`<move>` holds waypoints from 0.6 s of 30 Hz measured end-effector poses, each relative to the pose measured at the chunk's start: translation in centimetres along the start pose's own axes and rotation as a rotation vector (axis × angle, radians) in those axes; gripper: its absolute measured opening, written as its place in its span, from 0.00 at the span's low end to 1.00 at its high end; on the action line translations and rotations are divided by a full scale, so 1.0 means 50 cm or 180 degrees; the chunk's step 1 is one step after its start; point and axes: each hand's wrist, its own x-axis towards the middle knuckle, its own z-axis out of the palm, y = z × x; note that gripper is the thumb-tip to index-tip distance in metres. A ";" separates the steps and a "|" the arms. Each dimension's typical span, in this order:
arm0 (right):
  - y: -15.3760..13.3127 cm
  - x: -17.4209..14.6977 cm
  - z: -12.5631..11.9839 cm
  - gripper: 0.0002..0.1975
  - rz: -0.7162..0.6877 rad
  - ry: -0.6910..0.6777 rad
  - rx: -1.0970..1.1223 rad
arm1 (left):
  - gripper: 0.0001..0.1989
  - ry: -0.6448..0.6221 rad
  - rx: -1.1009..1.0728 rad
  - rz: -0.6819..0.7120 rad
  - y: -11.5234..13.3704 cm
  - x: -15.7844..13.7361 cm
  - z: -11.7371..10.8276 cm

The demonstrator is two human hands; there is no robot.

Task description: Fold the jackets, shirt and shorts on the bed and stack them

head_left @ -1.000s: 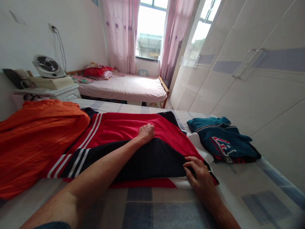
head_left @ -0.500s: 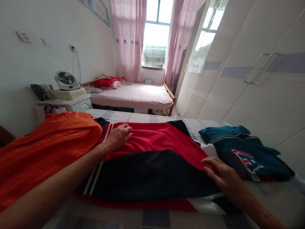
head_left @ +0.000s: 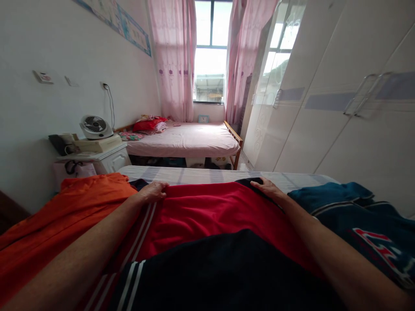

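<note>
Two hands grasped the red-and-black garment [head_left: 201, 211]: I had the left hand [head_left: 154, 191] pinching its far edge at left, the right hand [head_left: 268, 189] gripping a black part at right. Garment's long axis ran side to side, near the far edge of the bed [head_left: 194, 173]; neither hand nearer.

The red-and-black garment [head_left: 220, 250] is cut off below — the teal garment [head_left: 346, 220], at the right edge.
</note>
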 end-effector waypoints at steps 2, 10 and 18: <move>-0.001 0.007 0.008 0.25 0.0048 -0.0018 0.0094 | 0.14 -0.0080 -0.0037 -0.0001 -0.005 -0.001 -0.003; -0.030 -0.020 -0.035 0.15 0.0031 0.0224 0.0513 | 0.07 0.0454 -0.0001 -0.0039 -0.003 -0.025 -0.022; 0.006 -0.200 -0.155 0.15 -0.0702 0.0653 0.0635 | 0.08 0.1321 0.0219 0.0243 0.028 -0.203 -0.026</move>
